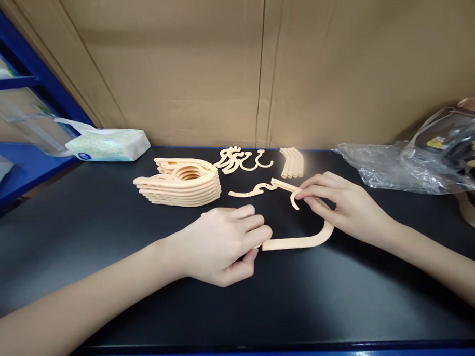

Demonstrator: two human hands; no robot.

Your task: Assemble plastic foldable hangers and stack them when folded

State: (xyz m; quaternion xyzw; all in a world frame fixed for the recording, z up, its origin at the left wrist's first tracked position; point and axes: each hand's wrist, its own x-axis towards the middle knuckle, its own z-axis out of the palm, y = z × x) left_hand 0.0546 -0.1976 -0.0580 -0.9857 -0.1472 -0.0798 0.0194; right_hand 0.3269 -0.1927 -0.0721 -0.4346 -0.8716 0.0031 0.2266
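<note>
My left hand (231, 245) is closed, fingers curled round the near end of a cream plastic hanger (297, 243); that end is mostly hidden by the fingers. The hanger's long bar runs right and bends up under my right hand (338, 205). With thumb and fingertips, my right hand pinches the hanger's far side, where a short straight bar (284, 185) and a small curved tip (295, 202) show. A slim wavy cream piece (247, 194) reaches left from that bar; I cannot tell whether they are joined.
Behind my left hand stands a stack of cream hangers (178, 189). Further back lie several loose hooks (232, 159) and several short curved bars (291, 162). A tissue pack (110, 145) sits at the back left, a clear plastic bag (401, 165) at the right. Cardboard (187, 67) walls the back.
</note>
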